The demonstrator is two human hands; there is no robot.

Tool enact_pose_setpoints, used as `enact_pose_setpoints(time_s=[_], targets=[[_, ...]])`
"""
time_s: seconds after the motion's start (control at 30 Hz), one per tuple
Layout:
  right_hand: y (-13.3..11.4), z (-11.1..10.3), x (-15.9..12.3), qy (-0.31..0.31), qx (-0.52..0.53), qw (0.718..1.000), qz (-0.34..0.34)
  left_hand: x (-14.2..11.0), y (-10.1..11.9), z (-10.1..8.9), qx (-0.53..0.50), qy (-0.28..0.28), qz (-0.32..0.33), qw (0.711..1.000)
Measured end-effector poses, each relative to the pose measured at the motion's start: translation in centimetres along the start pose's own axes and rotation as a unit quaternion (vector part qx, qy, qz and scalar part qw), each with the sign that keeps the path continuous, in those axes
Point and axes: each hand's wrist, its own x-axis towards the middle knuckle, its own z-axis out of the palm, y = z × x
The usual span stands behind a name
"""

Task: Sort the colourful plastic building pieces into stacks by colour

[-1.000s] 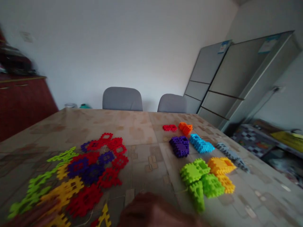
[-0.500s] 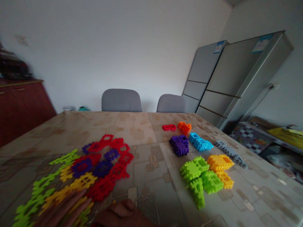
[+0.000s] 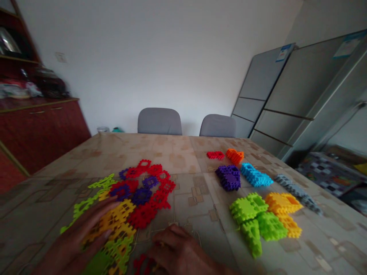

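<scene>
Beige patterned table cover (image 3: 172, 156) | spread of red, purple, yellow and green interlocking plastic lattice pieces (image 3: 137, 202) | left hand (image 3: 77, 240): fingers wide, moved further up, pressing on yellow lattice piece (image 3: 114, 221) | right hand (image 3: 177, 248): curled, moved rightward, beside red lattice piece (image 3: 142, 263); hold cannot be told

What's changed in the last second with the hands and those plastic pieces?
Both hands moved forward onto the flat spread of pieces. The left hand now lies over the yellow pieces and lime pieces; the right hand has come up beside red pieces. No clear grip shows. The built-up blocks, like the purple one, stayed put.
</scene>
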Motion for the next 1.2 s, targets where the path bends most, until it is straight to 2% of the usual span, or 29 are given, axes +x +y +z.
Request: enact_pose_setpoints(time_s=[0.1, 0.2, 0.3, 0.4, 0.47, 0.57, 0.63, 0.73, 0.9, 1.03, 1.13, 1.2], targets=[[-0.5, -1.9, -0.3, -0.004, 0.062, 0.996, 0.065, 2.2, 0.8, -1.3, -0.072, -0.028, 0.02, 0.997], [-0.8, -3.2, -0.6, 0.005, 0.149, 0.978, 0.145, 3.2, 1.4, -2.3, -0.082, -0.021, 0.009, 0.996], [-0.6, -3.2, -0.8, 0.008, 0.198, 0.961, 0.193, 2.6, 0.9, -2.7, -0.071, -0.013, 0.016, 0.997], [-0.4, -2.7, -1.0, -0.029, 0.197, 0.957, 0.211, 1.5, 0.7, -3.2, -0.066, -0.051, 0.05, 0.995], [-0.5, -2.5, -1.1, -0.065, 0.184, 0.958, 0.208, 0.9, 1.2, -3.9, -0.067, -0.1, 0.078, 0.99], [-0.8, -2.5, -1.3, -0.109, 0.166, 0.963, 0.185, 0.1, 2.3, -5.0, -0.082, -0.207, 0.134, 0.966], [-1.0, -2.5, -1.2, -0.112, 0.157, 0.967, 0.164, -0.5, 2.9, -5.4, -0.093, -0.278, 0.167, 0.941], [-1.1, -2.3, -0.7, -0.086, 0.148, 0.975, 0.143, -1.5, 3.2, -5.3, -0.081, -0.335, 0.184, 0.921], [-0.1, -1.8, 0.3, -0.034, 0.133, 0.979, 0.149, -2.0, 2.8, -4.4, -0.074, -0.34, 0.194, 0.917], [0.1, -2.1, 0.3, 0.012, 0.119, 0.981, 0.15, -1.7, 3.0, -4.4, -0.07, -0.316, 0.202, 0.924], [-0.8, -2.4, 0.3, -0.008, 0.118, 0.989, 0.085, -1.4, 3.8, -5.0, -0.071, -0.28, 0.218, 0.932], [-1.5, -2.1, 0.4, -0.03, 0.109, 0.993, 0.036, -1.1, 4.7, -5.5, -0.073, -0.286, 0.243, 0.924]])
